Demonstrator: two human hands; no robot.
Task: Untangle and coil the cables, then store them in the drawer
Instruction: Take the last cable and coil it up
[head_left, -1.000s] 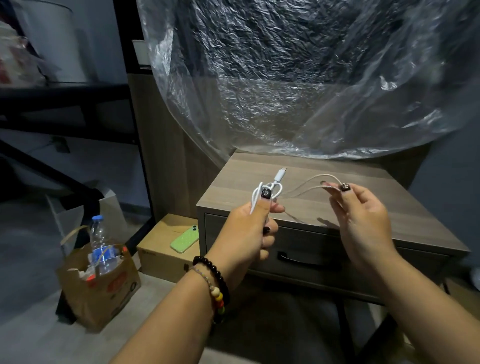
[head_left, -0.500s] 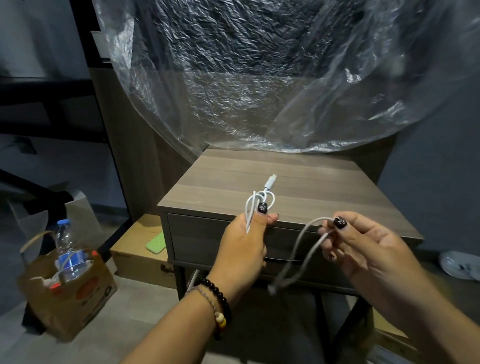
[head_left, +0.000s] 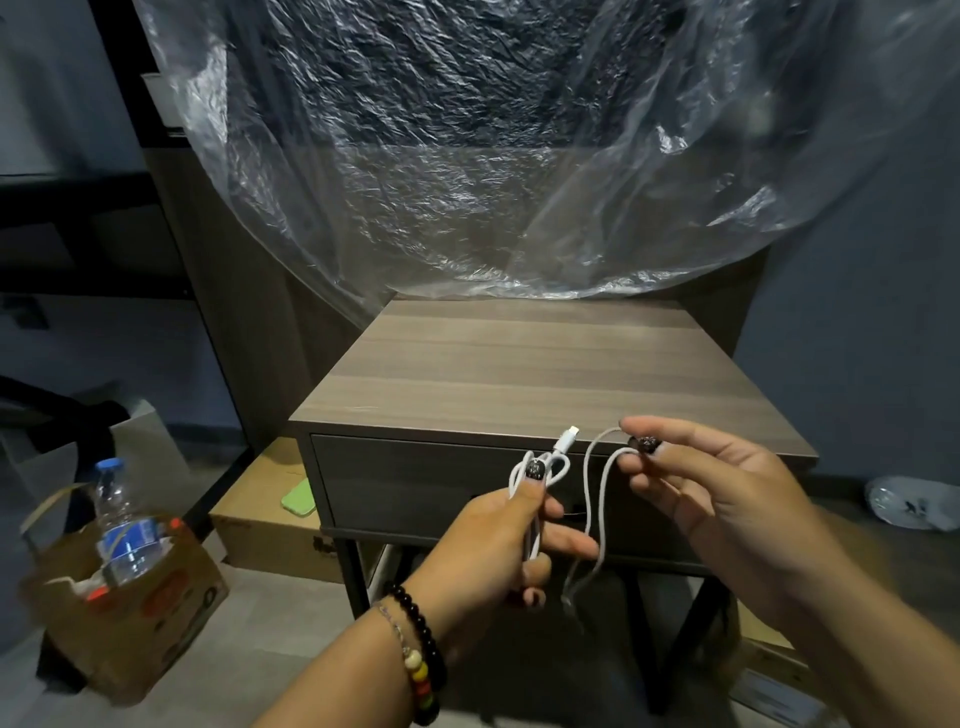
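- The left hand (head_left: 498, 540) is up in front of the drawer (head_left: 415, 488). Its thumb and fingers are curled tight round a white cable (head_left: 592, 499), pinching a small folded bunch of it.
- 2 little loops poke up past the thumb, and the plug (head_left: 567, 440) sticks up above them.
- The right hand (head_left: 717, 499) is just beside the left one. Its thumb and first finger pinch the same cable near the top. The other fingers are loose and spread.
- From that pinch the cable hangs down in a wavy line between both hands. Its low end is blurry.
- The drawer is shut, under the wooden top of the small table (head_left: 545, 374).
- A big clear plastic sheet (head_left: 467, 156) hangs behind the table.
- On the floor at the left, a water bottle (head_left: 122, 525) stands in a brown paper bag (head_left: 130, 613).
- A green phone (head_left: 300, 498) lies on a cardboard box (head_left: 270, 535) next to the table.
- Bead bracelets (head_left: 415, 660) are on the left wrist.
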